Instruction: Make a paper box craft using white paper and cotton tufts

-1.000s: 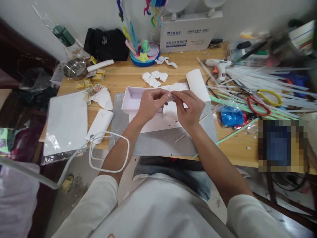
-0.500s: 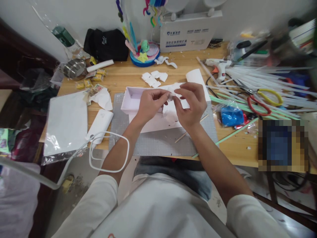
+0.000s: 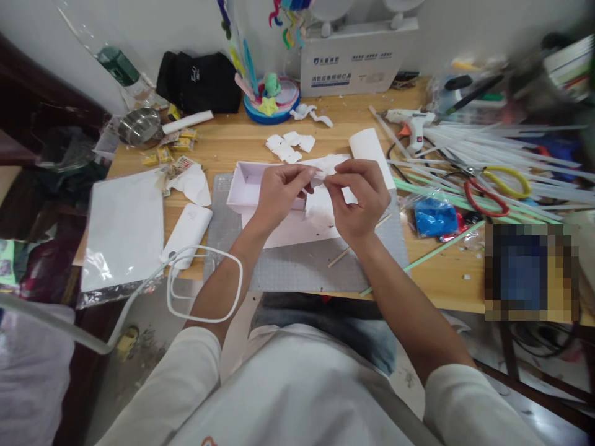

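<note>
Moved since the frame half a second ago: the right hand [image 3: 357, 195], its fingers then raised and parted, now drawn in close at the work. The left hand [image 3: 281, 192] keeps its place, as do the goods on the surface.

We list, largest first:

Surface [image 3: 223, 145], wooden, carrying all that follows.

Cutting mat [image 3: 297, 272], grey, lying beneath both hands.

White packet [image 3: 125, 229], flat in a clear sleeve, at the left end.

Carton [image 3: 353, 62], white with printed lettering, standing against the wall.

Box [image 3: 242, 201], pale lilac, open-topped, partly behind the left hand.

White roll [image 3: 369, 155], lying just beyond the right hand.

Scissors [image 3: 473, 171], red and yellow handles, among pale sticks at the right.

Glue gun [image 3: 416, 127], white, lying near the scissors.

Wooden stick [image 3: 339, 257], thin, slanting across the mat, partly hidden by the right forearm.

Cut squares [image 3: 281, 150], white, loosely grouped behind the box.

Small white piece [image 3: 318, 176], held above the mat between the two hands. We find the left thumb and forefinger pinching one end, the right fingers pressed together on the other; its exact shape we cannot tell.
</note>
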Tool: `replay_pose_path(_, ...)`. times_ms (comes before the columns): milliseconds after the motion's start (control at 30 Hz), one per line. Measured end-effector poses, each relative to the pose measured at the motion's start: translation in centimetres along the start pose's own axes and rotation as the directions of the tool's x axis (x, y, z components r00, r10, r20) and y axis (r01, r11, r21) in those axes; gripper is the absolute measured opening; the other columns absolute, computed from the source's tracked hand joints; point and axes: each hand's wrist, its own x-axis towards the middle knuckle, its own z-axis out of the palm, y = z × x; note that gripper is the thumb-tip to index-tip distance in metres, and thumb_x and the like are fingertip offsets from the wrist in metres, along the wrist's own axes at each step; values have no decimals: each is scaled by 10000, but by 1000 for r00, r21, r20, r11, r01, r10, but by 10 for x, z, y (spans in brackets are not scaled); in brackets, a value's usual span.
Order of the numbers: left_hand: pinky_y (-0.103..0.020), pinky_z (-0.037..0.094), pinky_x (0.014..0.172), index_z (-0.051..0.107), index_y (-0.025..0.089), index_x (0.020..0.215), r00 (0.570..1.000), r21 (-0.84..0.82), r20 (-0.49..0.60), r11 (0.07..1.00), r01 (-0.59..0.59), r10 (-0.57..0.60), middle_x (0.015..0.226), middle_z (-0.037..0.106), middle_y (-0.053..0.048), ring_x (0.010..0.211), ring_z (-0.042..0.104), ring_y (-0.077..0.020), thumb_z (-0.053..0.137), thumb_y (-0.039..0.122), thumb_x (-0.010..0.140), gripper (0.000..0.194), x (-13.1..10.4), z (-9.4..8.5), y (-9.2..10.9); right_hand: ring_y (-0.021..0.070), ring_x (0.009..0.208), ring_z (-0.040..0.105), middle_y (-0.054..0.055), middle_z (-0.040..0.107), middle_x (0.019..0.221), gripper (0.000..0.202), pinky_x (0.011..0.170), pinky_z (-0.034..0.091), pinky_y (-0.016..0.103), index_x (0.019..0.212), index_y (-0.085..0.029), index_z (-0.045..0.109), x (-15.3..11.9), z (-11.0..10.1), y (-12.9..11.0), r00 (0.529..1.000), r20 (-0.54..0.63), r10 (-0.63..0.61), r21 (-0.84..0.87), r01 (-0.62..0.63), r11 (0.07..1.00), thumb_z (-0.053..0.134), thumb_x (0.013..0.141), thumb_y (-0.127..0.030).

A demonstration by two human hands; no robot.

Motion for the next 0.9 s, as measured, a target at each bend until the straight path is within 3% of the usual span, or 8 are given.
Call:
replay_pose_path(267, -166, 490, 537, 770, 191, 829, 996, -19, -75, 999, 41, -43, 678, 695, -2, 623, 656, -85, 750, 487, 851, 297, 3, -2, -3, 180, 867, 703, 41, 721, 966, 76, 766, 619, 374, 871, -246, 716, 3, 0, -5, 999, -16, -42, -16, 42, 999, 659, 921, -235)
replay_pose_path(533, -164, 474, 525, 757, 212, 875, 979, 44, -195, 996, 74, -64, 727, 707, 3, 635, 645, -75, 695, 508, 899, 303, 8, -5, -6, 225, 931, 707, 57, 761, 1014, 127, 839, 604, 469, 858, -270, 690, 1, -2, -11, 983, 184, 11, 51, -21, 998, 596, 942, -272)
replay_pose_path(700, -170, 468, 521, 757, 223, 937, 975, 98, -217, 993, 61, -38, 747, 724, -10, 649, 663, -85, 654, 546, 923, 340, 12, -9, -9, 223, 899, 713, 52, 776, 1051, 147, 834, 620, 480, 830, -275, 667, 3, -4, -16, 982, 177, 65, 13, -69, 998, 585, 945, -317)
replay_pose_path(833, -187, 483, 536, 761, 230, 926, 974, 161, -223, 987, 8, 29, 730, 722, -8, 655, 679, -99, 658, 538, 922, 324, 14, -17, -5, 208, 934, 723, 64, 774, 1031, 129, 734, 634, 387, 862, -252, 677, 4, -3, -18, 975, 173, 139, 88, -156, 984, 594, 943, -309)
replay_pose_path(900, -191, 495, 548, 760, 221, 903, 982, 187, -177, 982, -29, 62, 729, 724, -12, 659, 683, -103, 679, 522, 912, 312, 13, -21, -2, 174, 887, 720, 45, 766, 983, 117, 664, 617, 314, 886, -241, 686, 3, -1, -17, 964, 176, 200, 130, -224, 966, 598, 942, -295)
